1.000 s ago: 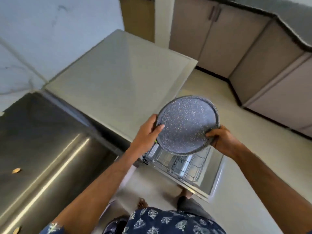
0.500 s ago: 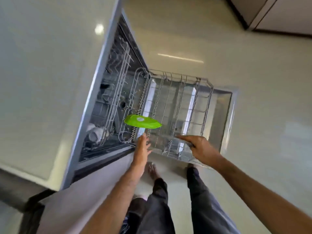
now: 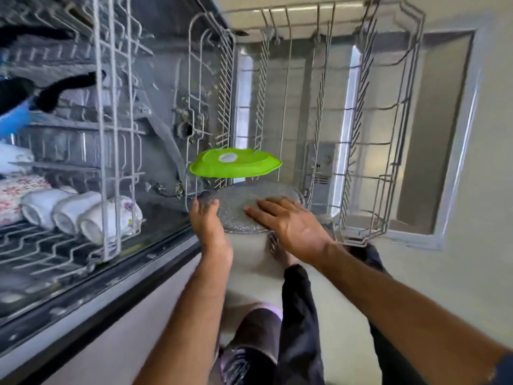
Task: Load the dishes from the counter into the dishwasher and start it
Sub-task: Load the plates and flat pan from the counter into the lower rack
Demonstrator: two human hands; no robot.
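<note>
Both hands set the speckled plate into the pulled-out lower rack.

The right hand (image 3: 294,226) lies on the speckled plate (image 3: 238,215) with straight fingers (image 3: 263,211); the left hand (image 3: 209,232) grips the plate's left rim. The plate stands at the near end of the lower rack (image 3: 363,151), just in front of the green plate (image 3: 236,166). White cups (image 3: 80,215) lie left of the rack.

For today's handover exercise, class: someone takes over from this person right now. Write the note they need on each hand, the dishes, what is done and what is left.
Left hand: holds the near-left edge of the grey speckled plate.
Right hand: open, fingers flat on the plate's face.
The plate is at the near end of the pulled-out lower rack, just in front of the green plate already standing there.
White cups lie in the upper rack.
Left: seat the grey plate, push the rack in, shut the door, start the machine.
</note>
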